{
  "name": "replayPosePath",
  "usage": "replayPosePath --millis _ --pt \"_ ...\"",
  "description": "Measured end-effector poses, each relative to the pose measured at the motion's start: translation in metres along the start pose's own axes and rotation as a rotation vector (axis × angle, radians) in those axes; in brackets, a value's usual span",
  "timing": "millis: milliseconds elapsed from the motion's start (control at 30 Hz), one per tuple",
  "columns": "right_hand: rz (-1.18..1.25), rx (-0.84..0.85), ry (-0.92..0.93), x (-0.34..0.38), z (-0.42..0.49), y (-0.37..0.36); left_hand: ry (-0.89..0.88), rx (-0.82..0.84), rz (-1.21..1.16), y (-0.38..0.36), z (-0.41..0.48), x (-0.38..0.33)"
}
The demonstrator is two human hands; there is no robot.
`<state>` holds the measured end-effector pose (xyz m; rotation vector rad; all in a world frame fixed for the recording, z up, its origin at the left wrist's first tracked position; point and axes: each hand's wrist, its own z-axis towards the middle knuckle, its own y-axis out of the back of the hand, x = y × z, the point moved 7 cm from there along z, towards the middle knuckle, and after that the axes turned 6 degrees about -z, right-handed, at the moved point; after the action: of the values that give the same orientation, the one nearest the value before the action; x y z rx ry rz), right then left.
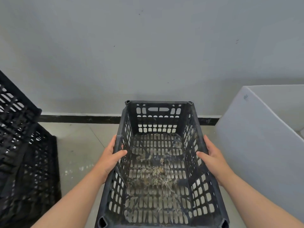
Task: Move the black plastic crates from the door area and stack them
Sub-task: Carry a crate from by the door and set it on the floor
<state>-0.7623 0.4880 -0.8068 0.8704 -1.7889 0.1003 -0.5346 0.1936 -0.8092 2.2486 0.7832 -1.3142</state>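
Observation:
A black slotted plastic crate (158, 119) is in front of me, open side up, with dried dirt and straw on its bottom. My left hand (111, 157) grips its left long rim, thumb inside the wall. My right hand (212, 157) grips the right long rim the same way. Pale floor shows through the slots of its bottom. At the left edge stands a stack of more black crates (24, 145), the upper one tilted over the lower ones, about a hand's width from the held crate.
A grey wall (148, 55) with a black skirting strip (79, 119) closes the space just beyond the crate. A white box-like object (256, 145) stands close on the right. Pale tiled floor (77, 145) lies between the stack and the held crate.

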Motion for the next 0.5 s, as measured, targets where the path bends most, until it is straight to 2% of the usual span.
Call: replayPosePath --millis 300,500 --pt "-0.058 -0.054 -0.009 -0.022 0.018 -0.005 -0.018 -0.038 0.066 -0.002 0.018 0.024" --pt "-0.048 -0.064 -0.022 -0.02 0.032 -0.008 -0.097 -0.1 0.182 -0.006 0.032 0.016"
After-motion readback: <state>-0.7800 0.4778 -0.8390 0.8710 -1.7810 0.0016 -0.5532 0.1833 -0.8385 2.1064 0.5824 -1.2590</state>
